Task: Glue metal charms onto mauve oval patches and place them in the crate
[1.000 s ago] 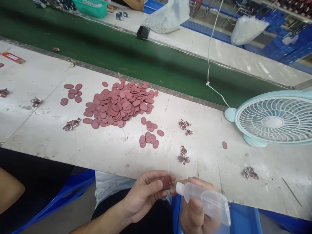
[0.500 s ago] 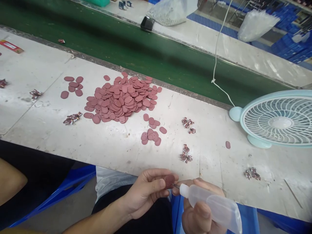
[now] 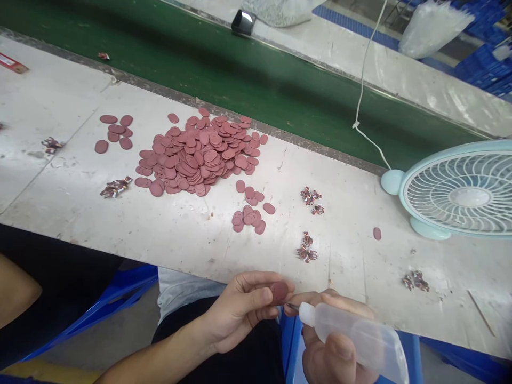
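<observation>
Between the thumb and fingers of my left hand is a small reddish-brown oval disc, held just off the table's near edge. My right hand grips a translucent squeeze bottle with a white cap. The bottle's thin metal nozzle points at the disc, its tip close to the lower right rim; whether it touches I cannot tell. Ahead on the table lies a large heap of similar discs, with a smaller cluster of discs nearer me.
Small brown-and-white figures lie in groups on the white table. A light-blue fan stands at right, with its white cord across the green belt. Another person's arm is at left. A thin stick lies front right.
The nozzle tip has drawn slightly away from the disc's face toward its lower rim. My right hand and the bottle have shifted a little right. The camera view has tilted slightly.
</observation>
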{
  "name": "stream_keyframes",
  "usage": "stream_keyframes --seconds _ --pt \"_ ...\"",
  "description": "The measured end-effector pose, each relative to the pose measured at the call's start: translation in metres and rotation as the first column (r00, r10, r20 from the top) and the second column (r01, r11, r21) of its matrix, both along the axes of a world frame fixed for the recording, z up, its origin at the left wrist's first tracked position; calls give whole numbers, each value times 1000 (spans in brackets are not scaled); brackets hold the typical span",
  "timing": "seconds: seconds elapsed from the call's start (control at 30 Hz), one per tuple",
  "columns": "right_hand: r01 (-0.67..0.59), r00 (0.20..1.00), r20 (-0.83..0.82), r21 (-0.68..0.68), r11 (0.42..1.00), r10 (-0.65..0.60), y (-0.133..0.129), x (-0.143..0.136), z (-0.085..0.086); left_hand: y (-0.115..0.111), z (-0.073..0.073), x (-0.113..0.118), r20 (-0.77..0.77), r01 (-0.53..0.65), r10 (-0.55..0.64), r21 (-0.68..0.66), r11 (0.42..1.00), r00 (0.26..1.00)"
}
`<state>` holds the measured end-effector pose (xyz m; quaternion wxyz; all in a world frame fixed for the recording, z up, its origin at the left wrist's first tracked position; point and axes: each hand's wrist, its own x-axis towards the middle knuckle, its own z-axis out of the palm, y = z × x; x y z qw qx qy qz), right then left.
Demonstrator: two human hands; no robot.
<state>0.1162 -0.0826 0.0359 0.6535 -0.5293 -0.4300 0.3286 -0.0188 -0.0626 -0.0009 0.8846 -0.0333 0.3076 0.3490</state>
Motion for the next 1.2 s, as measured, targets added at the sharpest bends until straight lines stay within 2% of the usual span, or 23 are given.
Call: stream_keyframes --seconds 0.27,0.33,0.4,0.43,0.47,0.5,0.53,0.6,0.63,0.7,0.73,0.77,0.8,0.83,0.87,0.9,0.93,0.97,1.0,1.03,1.1,1.13,1.2 --pt "31 995 96 -14 999 -29 -8 0 -6 -2 -1 2 -20 12 -12 -10 1000 1000" --pt "20 1000 -1 -54 998 -20 -8 7 -3 -2 -1 2 -10 13 -13 14 1000 1000" --pt "-49 968 -252 -117 992 18 -5 25 -2 -2 -1 1 2 3 -3 46 999 1000" --pt "-100 904 -425 -134 986 34 -1 39 -3 -2 -1 1 9 -6 5 59 998 1000" --pt "-153 791 -610 -125 980 45 3 55 -7 -1 -1 0 15 -17 16 67 998 1000" --pt "-191 622 -782 -93 977 47 9 74 -13 -1 -1 -1 18 -28 27 69 997 999" --pt "-232 403 -913 -38 972 61 15 94 -21 -1 -1 -2 21 -39 38 67 997 999" --pt "-310 -55 -992 121 943 110 29 134 -41 0 -2 -4 14 -59 58 58 997 998" --pt "-403 -205 -970 207 892 132 35 151 -50 1 -3 -5 5 -65 65 55 996 998" --pt "-480 -320 -938 284 830 136 40 172 -63 2 -4 -7 -18 -79 80 54 995 997" --pt "-483 -317 -935 304 821 159 39 174 -65 3 -5 -9 -32 -87 89 55 995 996" --pt "-461 -230 -955 278 843 189 35 170 -65 4 -5 -10 -46 -95 97 55 994 994" --pt "-452 -18 -978 195 870 210 30 162 -62 4 -6 -12 -60 -102 106 55 993 993" --pt "-428 299 -933 54 902 198 24 151 -58 5 -6 -13 -73 -109 113 57 992 991" --pt "-356 627 -764 -108 928 151 18 137 -53 6 -6 -14 -83 -114 119 60 992 989" --pt "-245 853 -514 -243 939 89 14 123 -48 7 -6 -16 -91 -114 120 64 991 989" --pt "-134 967 -251 -341 930 48 12 111 -44 7 -6 -16 -96 -113 119 69 991 988" --pt "-65 998 -32 -412 909 57 13 101 -41 8 -5 -17 -100 -110 117 73 991 988" --pt "-34 984 143 -446 894 109 15 94 -39 8 -4 -17 -105 -107 114 74 992 988" --pt "-28 935 299 -469 883 189 18 91 -37 8 -4 -17 -109 -103 111 75 992 988" --pt "-16 711 601 -506 862 366 25 92 -36 7 -2 -17 -114 -97 105 73 993 988" --pt "-22 593 681 -520 854 430 28 96 -35 6 -2 -17 -114 -97 104 72 993 988" --pt "-28 466 740 -537 843 486 31 103 -34 5 -1 -18 -114 -96 104 71 993 988"
